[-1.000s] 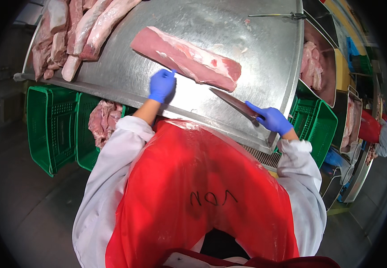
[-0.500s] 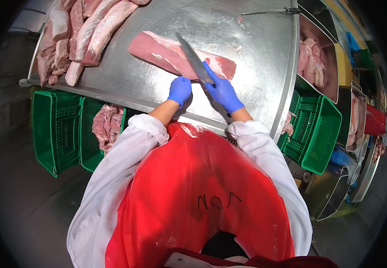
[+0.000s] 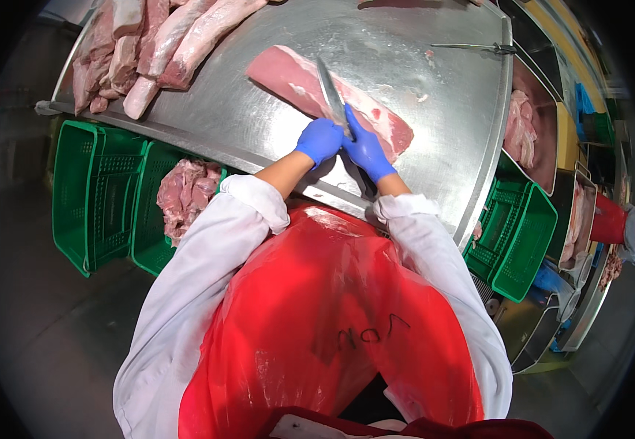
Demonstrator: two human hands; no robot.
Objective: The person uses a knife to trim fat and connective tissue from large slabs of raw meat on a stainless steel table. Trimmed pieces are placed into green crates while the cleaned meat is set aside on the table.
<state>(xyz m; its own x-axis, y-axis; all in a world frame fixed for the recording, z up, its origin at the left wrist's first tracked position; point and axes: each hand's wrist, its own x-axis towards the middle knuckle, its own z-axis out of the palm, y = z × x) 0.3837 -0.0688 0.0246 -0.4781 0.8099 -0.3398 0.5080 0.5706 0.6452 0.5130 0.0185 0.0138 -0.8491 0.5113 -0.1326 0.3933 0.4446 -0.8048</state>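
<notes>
A long pork loin with a pale fat strip lies slantwise on the steel table, just beyond my hands. My right hand is wrapped round the handle of a knife. The blade points away from me, over the middle of the loin; whether its edge touches the meat I cannot tell. Close against the right hand, at the loin's near edge, my left hand is closed with its fingers curled. What it holds, if anything, is hidden. Both hands wear blue gloves.
More long cuts of meat are heaped at the table's far left. A thin rod with a dark handle lies far right. Green crates stand below the left edge, another green crate at right, beside a metal bin of meat.
The whole view has shifted, moving the table and loin rightward in the picture. My hands have come together, the left now touching the right, and the knife points more directly away from me.
</notes>
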